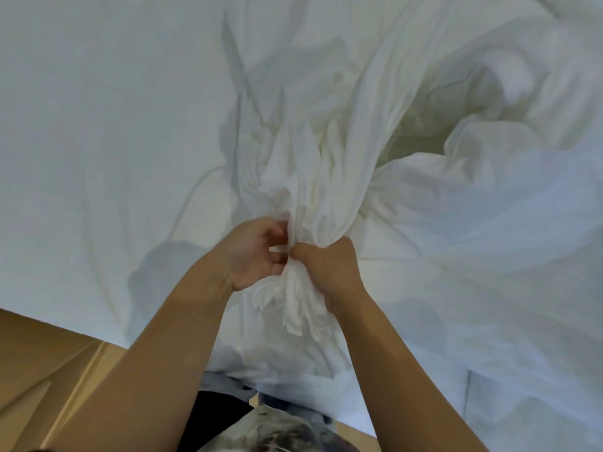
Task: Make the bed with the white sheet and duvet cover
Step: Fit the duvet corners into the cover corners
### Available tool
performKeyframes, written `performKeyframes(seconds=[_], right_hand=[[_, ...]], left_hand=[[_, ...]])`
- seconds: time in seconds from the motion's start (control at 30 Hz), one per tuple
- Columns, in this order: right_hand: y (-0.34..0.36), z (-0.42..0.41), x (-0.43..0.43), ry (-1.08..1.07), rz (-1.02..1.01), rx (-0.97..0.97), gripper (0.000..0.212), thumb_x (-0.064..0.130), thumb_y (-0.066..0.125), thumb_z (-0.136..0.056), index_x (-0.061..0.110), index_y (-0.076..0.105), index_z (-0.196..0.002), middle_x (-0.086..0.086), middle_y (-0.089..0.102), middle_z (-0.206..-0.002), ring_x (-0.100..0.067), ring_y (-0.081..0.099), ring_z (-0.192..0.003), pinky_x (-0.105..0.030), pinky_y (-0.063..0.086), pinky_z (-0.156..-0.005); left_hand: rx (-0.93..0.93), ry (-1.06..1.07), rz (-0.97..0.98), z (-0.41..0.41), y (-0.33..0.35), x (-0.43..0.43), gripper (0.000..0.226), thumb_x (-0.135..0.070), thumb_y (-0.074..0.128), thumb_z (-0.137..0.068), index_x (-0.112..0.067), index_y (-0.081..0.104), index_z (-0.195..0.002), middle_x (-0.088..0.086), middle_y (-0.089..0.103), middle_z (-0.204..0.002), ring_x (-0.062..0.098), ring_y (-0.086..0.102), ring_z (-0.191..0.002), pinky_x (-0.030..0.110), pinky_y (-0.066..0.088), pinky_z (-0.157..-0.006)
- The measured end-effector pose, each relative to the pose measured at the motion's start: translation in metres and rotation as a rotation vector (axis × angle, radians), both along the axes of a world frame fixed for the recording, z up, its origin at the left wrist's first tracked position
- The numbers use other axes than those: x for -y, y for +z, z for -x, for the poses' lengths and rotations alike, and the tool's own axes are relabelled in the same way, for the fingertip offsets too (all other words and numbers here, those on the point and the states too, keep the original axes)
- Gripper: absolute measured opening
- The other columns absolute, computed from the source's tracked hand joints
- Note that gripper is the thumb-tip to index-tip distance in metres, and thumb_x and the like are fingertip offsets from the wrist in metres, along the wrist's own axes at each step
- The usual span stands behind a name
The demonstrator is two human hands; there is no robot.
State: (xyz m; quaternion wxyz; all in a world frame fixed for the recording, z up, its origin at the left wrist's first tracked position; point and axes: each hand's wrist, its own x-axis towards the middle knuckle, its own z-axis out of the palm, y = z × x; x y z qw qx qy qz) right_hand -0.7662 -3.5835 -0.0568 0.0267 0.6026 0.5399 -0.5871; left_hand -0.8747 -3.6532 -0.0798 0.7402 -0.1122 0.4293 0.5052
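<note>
While I stand at the near edge of the sheet (98,132), both my hands meet on a gathered bunch of the cover (313,190), raised above that edge. My right hand (326,269) is clamped in a fist round the bunch, with the back of the hand toward me, and a tail of loose folds hangs out below it. My left hand (251,252) is just beside it, nearly touching it, palm turned toward me. Its fingers curl in and pinch folds at the side of the same bunch, though the fingertips are partly hidden in the cloth. From my hands the cover fans upward and to the right, and the rest of it lies heaped in deep folds over the right part of the sheet. Within that heap a hollow between the folds looks yellowish and shaded. To the left of the cover the sheet lies flat, with only a few soft creases and the shadow of the raised cloth. Past the sheet's near edge, on the left, is a wooden floor (36,360). Below my arms, on my side of the sheet's edge, part of my patterned top (277,429) shows.
</note>
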Motion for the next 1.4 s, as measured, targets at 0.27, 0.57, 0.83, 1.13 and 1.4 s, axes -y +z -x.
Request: performKeyframes(seconds=[0.27, 0.57, 0.83, 1.13, 1.4], right_hand=[[0.006, -0.009, -0.003, -0.061, 0.023, -0.081, 0.016, 0.005, 0.064, -0.077, 0.017, 0.066, -0.086, -0.006, 0.071, -0.086, -0.023, 0.069, -0.083, -0.047, 0.057, -0.080], [0.004, -0.027, -0.005, -0.132, 0.168, -0.256, 0.016, 0.003, 0.063, -0.072, 0.010, 0.066, -0.086, -0.009, 0.069, -0.077, -0.028, 0.069, -0.078, -0.040, 0.058, -0.069], [0.000, -0.052, -0.021, -0.363, 0.710, -0.387, 0.044, 0.006, 0.063, -0.066, -0.004, 0.061, -0.110, -0.021, 0.064, -0.097, -0.034, 0.065, -0.089, -0.043, 0.056, -0.079], [0.002, -0.053, -0.027, -0.226, 0.581, -0.338, 0.031, 0.011, 0.066, -0.063, 0.006, 0.065, -0.093, -0.011, 0.068, -0.081, -0.028, 0.067, -0.080, -0.041, 0.055, -0.079], [0.002, -0.054, -0.019, -0.366, 0.414, -0.315, 0.018, 0.000, 0.069, -0.072, 0.005, 0.066, -0.089, -0.011, 0.069, -0.079, -0.029, 0.067, -0.080, -0.037, 0.056, -0.070]], left_hand=[[-0.314, 0.177, 0.262, -0.038, -0.013, 0.002, 0.009, -0.007, 0.059, -0.090, -0.006, 0.061, -0.099, 0.011, 0.070, -0.088, 0.020, 0.068, -0.073, 0.025, 0.055, -0.061], [-0.085, 0.169, 0.127, -0.048, -0.017, 0.006, 0.028, -0.016, 0.056, -0.093, -0.004, 0.061, -0.118, 0.011, 0.071, -0.106, 0.022, 0.070, -0.095, 0.027, 0.057, -0.069], [-0.281, -0.042, 0.094, -0.050, -0.012, -0.016, 0.031, -0.021, 0.067, -0.086, -0.008, 0.063, -0.114, 0.004, 0.072, -0.104, 0.017, 0.070, -0.093, 0.029, 0.058, -0.077], [-0.885, -0.206, 0.125, -0.040, -0.011, -0.029, 0.025, -0.017, 0.062, -0.085, 0.004, 0.066, -0.098, 0.019, 0.068, -0.097, 0.031, 0.064, -0.093, 0.046, 0.052, -0.086], [-0.839, -0.265, 0.096, -0.056, -0.013, -0.026, 0.035, -0.034, 0.036, -0.101, -0.011, 0.061, -0.108, 0.002, 0.064, -0.103, 0.015, 0.058, -0.095, 0.024, 0.046, -0.080]])
